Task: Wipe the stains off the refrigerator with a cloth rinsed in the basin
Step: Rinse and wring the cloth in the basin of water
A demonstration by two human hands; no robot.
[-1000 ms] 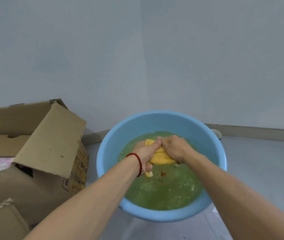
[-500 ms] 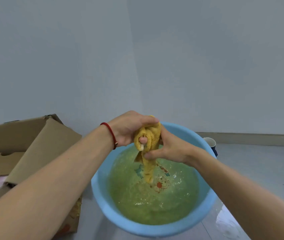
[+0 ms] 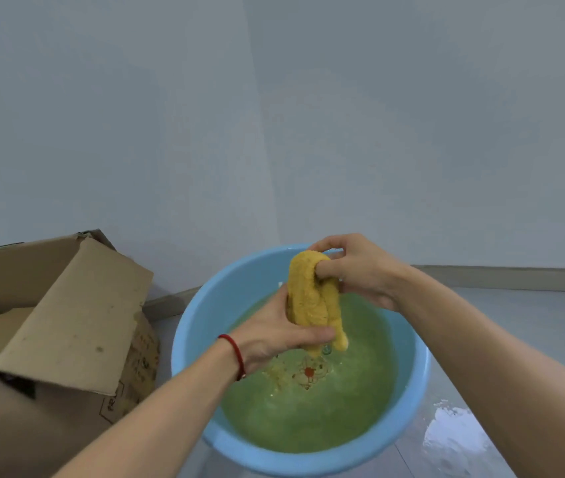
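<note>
A yellow cloth [image 3: 312,301] hangs upright over a blue basin [image 3: 198,326] of greenish water. The right hand [image 3: 360,270] grips its folded top; the left hand [image 3: 274,332] grips lower down, so wringing would twist along this vertical length.

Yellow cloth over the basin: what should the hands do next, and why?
Probably twist it to wring it out. Both the left hand and right hand grip the yellow cloth bunched above the green water in the blue basin, its tip dangling just above the surface.
</note>
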